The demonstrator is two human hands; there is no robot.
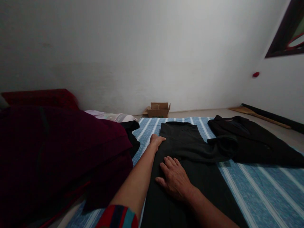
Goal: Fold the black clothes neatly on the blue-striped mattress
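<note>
A dark, high-necked long-sleeved top (pixel 180 196) lies spread out before me, its collar end (pixel 179 126) pointing away. One sleeve (pixel 201 152) is laid across it and sticks out on the right, with its end bunched up. My left hand (pixel 156 141) is at the top's left shoulder edge; the thumb points right over the fabric, and the other fingers are hidden, so whether they grip the cloth does not show. Flat on the body of the top rests my right hand (pixel 174 177), fingers stretched out, just below the folded sleeve.
A blue-and-white striped sheet (pixel 268 183) lies underneath. To the right is a dark folded garment (pixel 254 139). A large purple garment pile (pixel 59 152) fills the left. Near the wall stand an open cardboard box (pixel 158 111) and a red item (pixel 42 97).
</note>
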